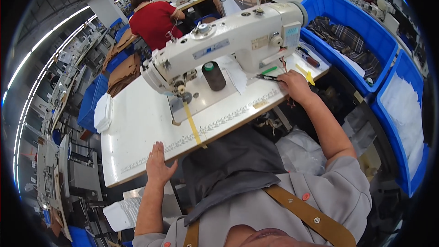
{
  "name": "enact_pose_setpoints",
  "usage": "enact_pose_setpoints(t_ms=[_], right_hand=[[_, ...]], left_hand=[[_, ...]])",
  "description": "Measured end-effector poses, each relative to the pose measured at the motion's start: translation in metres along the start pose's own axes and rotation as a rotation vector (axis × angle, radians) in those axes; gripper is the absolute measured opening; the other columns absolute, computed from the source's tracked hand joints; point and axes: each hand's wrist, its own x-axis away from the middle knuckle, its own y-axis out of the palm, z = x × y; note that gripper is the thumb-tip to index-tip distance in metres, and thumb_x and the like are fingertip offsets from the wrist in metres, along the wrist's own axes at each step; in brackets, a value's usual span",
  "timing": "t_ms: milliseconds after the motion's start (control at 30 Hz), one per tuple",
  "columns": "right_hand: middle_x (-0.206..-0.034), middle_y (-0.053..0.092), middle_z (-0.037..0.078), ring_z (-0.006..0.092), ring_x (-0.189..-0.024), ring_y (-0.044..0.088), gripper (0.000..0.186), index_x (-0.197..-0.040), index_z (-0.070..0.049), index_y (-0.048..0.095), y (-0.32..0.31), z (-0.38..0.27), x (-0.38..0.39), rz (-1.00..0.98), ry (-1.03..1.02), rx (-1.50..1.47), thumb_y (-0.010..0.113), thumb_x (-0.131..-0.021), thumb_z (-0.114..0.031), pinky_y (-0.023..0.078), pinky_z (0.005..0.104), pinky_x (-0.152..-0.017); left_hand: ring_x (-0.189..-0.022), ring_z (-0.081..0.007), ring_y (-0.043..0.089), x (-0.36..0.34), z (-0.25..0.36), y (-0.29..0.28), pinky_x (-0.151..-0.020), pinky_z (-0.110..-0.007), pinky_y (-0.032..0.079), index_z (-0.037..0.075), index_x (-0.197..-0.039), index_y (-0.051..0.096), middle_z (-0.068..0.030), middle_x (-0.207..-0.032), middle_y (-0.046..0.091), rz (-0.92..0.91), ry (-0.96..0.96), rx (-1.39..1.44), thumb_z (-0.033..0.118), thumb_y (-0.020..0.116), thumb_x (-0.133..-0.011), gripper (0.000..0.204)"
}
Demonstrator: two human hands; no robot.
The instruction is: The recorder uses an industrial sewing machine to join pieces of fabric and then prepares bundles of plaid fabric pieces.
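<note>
A white sewing machine (228,32) stands on a white tabletop (132,123) before me. My left hand (159,167) lies on the table's front edge, fingers stretched out and thumb apart, holding nothing. At the right end of the front edge, my right hand (295,86) has its fingers closed on the black handles of small thread snips (269,77), partly hidden by the fingers. Just behind these lies a green-handled tool (269,70). A dark thread cone (213,77) stands on the machine bed. A yellow tape strip (192,123) runs from near the needle to the front edge.
Folded white pieces (103,112) lie at the table's left end, with another white stack (121,214) below. Blue bins with plaid cloth (347,39) and white material (402,110) stand right. A screwdriver (311,59) lies behind my right hand. A person in red (153,23) sits ahead.
</note>
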Motion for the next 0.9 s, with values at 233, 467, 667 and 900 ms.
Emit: enact_pose_setpoints(t_ms=[233, 467, 667, 900], right_hand=[[-0.097, 0.063, 0.009, 0.0284, -0.095, 0.062, 0.033, -0.107, -0.008, 0.064, 0.008, -0.016, -0.024, -0.008, -0.129, 0.110, 0.072, -0.078, -0.022, 0.050, 0.0420, -0.079], [-0.093, 0.059, 0.014, 0.0291, -0.091, 0.063, 0.024, -0.100, 0.001, 0.062, 0.010, -0.004, -0.019, -0.085, -0.222, 0.148, 0.059, -0.078, -0.009, 0.053, 0.0394, -0.080], [-0.086, 0.060, 0.015, 0.0344, -0.081, 0.064, 0.016, -0.100, -0.001, 0.060, 0.009, 0.022, -0.015, 0.172, 0.059, -0.216, 0.063, -0.085, -0.006, 0.050, 0.0441, -0.068], [-0.087, 0.064, 0.016, 0.0276, -0.074, 0.065, 0.020, -0.111, 0.001, 0.053, 0.016, 0.031, -0.016, 0.281, 0.418, -0.648, 0.061, -0.093, -0.005, 0.052, 0.0359, -0.071]], left_hand=[[-0.090, -0.0299, 0.074, -0.099, 0.054, -0.114, -0.081, -0.040, 0.057, -0.002, -0.114, 0.070, -0.0193, -0.101, 0.074, -0.441, -0.072, 0.195, 0.036, 0.081, -0.079, 0.053], [-0.082, -0.0137, 0.072, -0.294, 0.140, -0.199, -0.077, -0.028, 0.056, -0.001, -0.111, 0.072, -0.0115, -0.099, 0.076, 0.018, 0.446, 0.736, 0.021, 0.078, -0.085, 0.035], [-0.109, -0.0218, 0.067, -0.515, 0.200, -0.200, -0.092, -0.033, 0.053, 0.000, -0.126, 0.065, -0.0128, -0.120, 0.070, 0.251, 0.168, 0.806, 0.040, 0.078, -0.084, 0.059], [-0.126, -0.0308, 0.057, -0.650, 0.217, -0.196, -0.106, -0.037, 0.044, 0.001, -0.140, 0.051, -0.0227, -0.131, 0.060, 0.656, -0.109, 0.490, 0.053, 0.085, -0.073, 0.091]])
